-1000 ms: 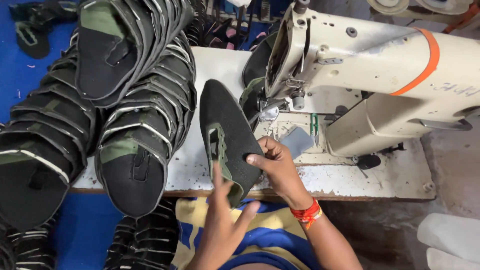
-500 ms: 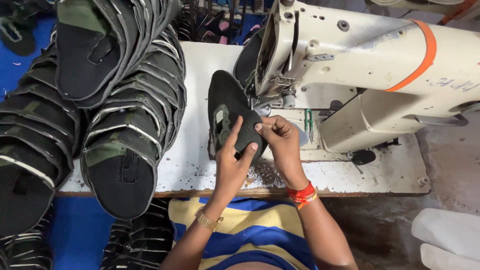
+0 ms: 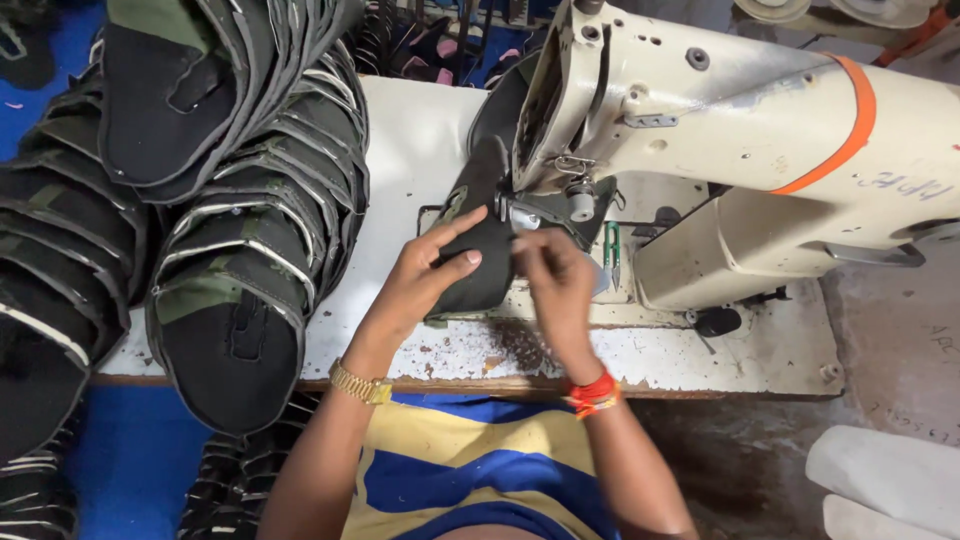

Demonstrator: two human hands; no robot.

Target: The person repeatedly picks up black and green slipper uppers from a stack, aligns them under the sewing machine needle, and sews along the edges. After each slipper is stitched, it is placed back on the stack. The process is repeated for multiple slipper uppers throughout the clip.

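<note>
A: How is the black shoe piece (image 3: 478, 245) positioned?

B: It is laid on the white table (image 3: 410, 150) under the head of the cream sewing machine (image 3: 740, 130), just left of the needle area. Its long axis runs from the near edge of the machine bed toward the far side, leaning slightly right at the far end. The far end is partly hidden behind the machine head. A small green patch is seen near its left edge.

A: What is the state of the left hand (image 3: 425, 275)?

B: It is laid flat and mostly open on the shoe piece, fingers extended to the right and pressed on the surface. Nothing is gripped. A gold watch (image 3: 360, 384) is worn at the wrist.

A: And the right hand (image 3: 555, 275)?

B: It is placed just right of the shoe piece, beside the needle area. The fingers are curled together at the piece's right edge. Whether the edge is pinched cannot be told, as the hand is blurred. A red band (image 3: 592, 392) is worn at the wrist.

A: Are labels or markings present?

B: An orange band (image 3: 845, 125) is wrapped around the machine arm at the right. Faint handwritten marks are seen right of it.

A: What else is nearby?

B: Stacks of black and green shoe pieces (image 3: 220, 250) are piled at the left. Green-handled snips (image 3: 611, 250) are laid on the machine bed, right of the right hand.
</note>
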